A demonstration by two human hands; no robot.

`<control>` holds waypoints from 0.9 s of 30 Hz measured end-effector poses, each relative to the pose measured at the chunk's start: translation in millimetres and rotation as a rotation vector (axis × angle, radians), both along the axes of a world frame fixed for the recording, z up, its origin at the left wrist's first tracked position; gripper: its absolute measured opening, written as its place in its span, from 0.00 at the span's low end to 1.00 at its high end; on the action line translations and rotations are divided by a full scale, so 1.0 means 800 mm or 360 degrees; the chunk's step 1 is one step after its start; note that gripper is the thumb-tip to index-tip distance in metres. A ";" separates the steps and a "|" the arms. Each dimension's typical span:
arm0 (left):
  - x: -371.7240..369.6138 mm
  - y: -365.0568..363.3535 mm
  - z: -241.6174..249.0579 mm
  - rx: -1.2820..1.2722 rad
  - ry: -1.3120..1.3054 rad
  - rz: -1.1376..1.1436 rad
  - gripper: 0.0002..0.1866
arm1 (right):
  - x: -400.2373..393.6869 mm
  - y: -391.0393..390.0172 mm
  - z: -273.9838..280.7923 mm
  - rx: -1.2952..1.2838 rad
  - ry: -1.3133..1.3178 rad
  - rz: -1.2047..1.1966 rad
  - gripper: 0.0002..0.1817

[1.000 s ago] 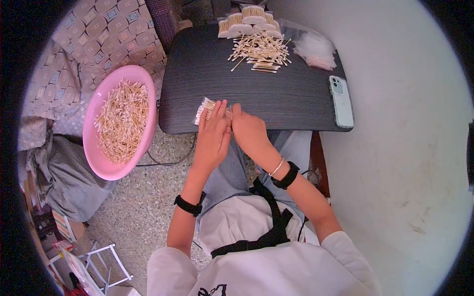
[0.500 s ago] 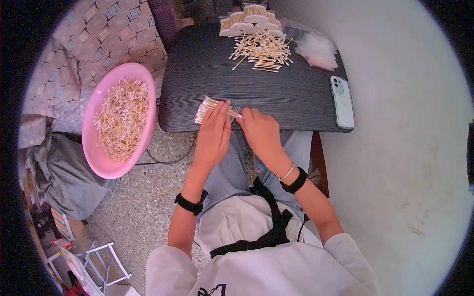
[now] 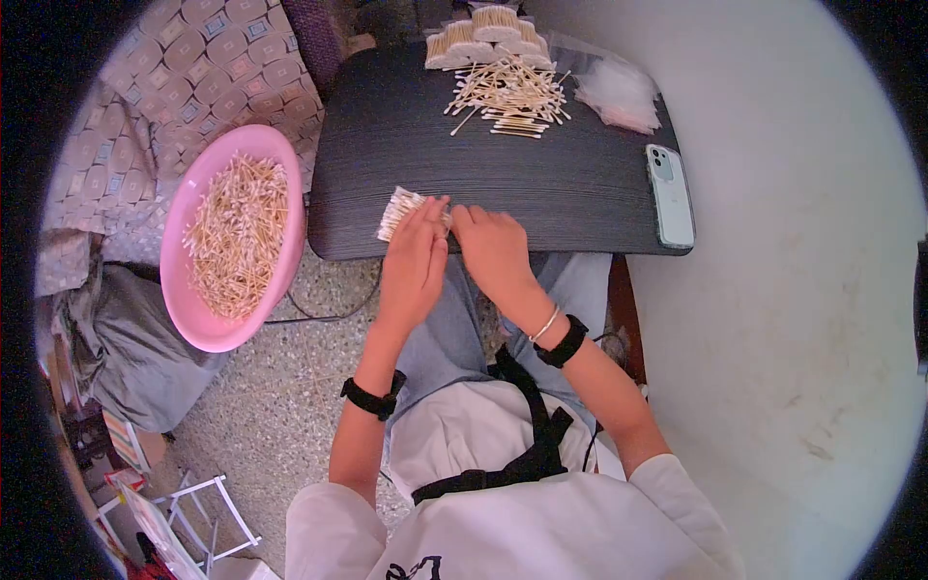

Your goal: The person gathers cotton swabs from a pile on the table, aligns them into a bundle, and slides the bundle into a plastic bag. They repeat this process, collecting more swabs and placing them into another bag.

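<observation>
A clear plastic bag of cotton swabs [image 3: 398,209] lies near the front edge of the black table, its white tips facing left. My left hand [image 3: 414,269] rests on top of it, fingers stretched out and pressing it down. Beside it, my right hand [image 3: 493,246] has its fingers curled and pinched at the bag's right end; the fingertips are partly hidden. Farther back, a loose pile of cotton swabs [image 3: 510,95] lies before several filled packs of swabs [image 3: 495,26], which are stacked up.
A pink basin [image 3: 177,275] full of loose swabs stands left of the table [image 3: 387,126]. Empty clear bags [image 3: 619,95] lie at the back right, and a phone [image 3: 672,203] lies along the right edge. A pale wall [image 3: 783,242] rises close on the right.
My right hand has shifted left, closer to my left hand, along the bag's right end. The swabs that stuck out between the hands are now covered. My left hand stays nearly in place.
</observation>
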State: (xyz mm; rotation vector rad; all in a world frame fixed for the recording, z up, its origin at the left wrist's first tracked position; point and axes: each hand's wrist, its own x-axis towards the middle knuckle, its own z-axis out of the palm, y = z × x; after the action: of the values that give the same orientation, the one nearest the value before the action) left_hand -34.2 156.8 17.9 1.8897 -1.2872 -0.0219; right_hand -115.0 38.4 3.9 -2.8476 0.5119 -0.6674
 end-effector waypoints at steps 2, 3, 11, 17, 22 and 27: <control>0.000 -0.001 0.004 -0.0001 0.0070 0.0020 0.08 | -0.004 -0.004 0.006 0.0158 0.0075 0.0030 0.08; 0.002 0.000 0.002 -0.0013 0.0079 -0.0003 0.08 | -0.006 -0.007 0.010 0.0237 0.0112 0.0047 0.10; 0.017 0.014 0.002 -0.0072 0.0380 -0.0118 0.07 | -0.018 -0.068 0.027 0.0557 -0.0079 0.0645 0.29; 0.017 0.016 0.008 -0.0043 0.0505 -0.0100 0.06 | 0.003 -0.080 0.022 0.0755 -0.0001 0.0834 0.24; 0.021 0.018 -0.003 -0.0016 0.0381 -0.0125 0.05 | 0.010 -0.074 0.022 0.0641 0.0020 0.0710 0.20; 0.023 0.019 -0.002 -0.0003 0.0471 -0.0096 0.03 | 0.012 -0.068 0.013 0.0580 -0.0058 0.0637 0.17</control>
State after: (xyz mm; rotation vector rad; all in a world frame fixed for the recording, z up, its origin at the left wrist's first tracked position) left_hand -15.5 172.0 16.3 1.7677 -1.1389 -0.3202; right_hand -105.8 -15.9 14.3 -2.4788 0.0404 -0.4904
